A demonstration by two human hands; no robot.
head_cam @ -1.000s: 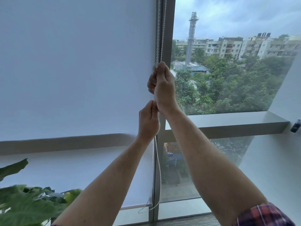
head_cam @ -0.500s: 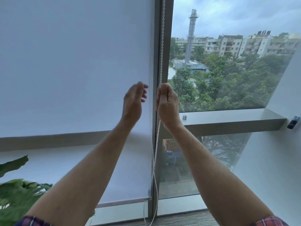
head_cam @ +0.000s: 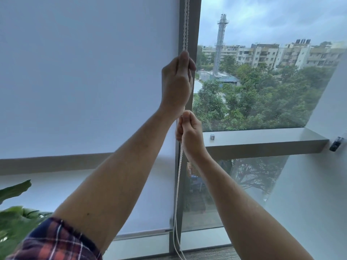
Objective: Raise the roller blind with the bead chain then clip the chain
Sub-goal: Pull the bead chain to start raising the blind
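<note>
Bead chain: a thin string of small white beads (head_cam: 185, 21) in two strands, hanging down along the grey window post (head_cam: 193, 34) at the blind's right edge, running through both hands and on down to the floor (head_cam: 206, 255), where it loops.
Roller blind: a plain, pale grey-white sheet (head_cam: 84, 72) covering the left pane; its bottom bar (head_cam: 142, 234) sits low, a little above the floor, so the blind is almost fully down.
Left hand: the upper one (head_cam: 176, 81), fingers curled round the chain, thumb pressed along it at the top.
Right hand: just below the left wrist (head_cam: 190, 134), fist closed round the chain, thumb on top.
Sleeves: a red and navy plaid cuff (head_cam: 56, 241) pushed up the left forearm.
Right pane: uncovered glass (head_cam: 262, 91) showing trees, apartment blocks and a tall mast under a cloudy sky.
Sill: a grey ledge (head_cam: 262, 141) crossing the right pane, with a small metal stud (head_cam: 212, 136) near its left end.
Plant: large green leaves (head_cam: 13, 218) at the lower left.
</note>
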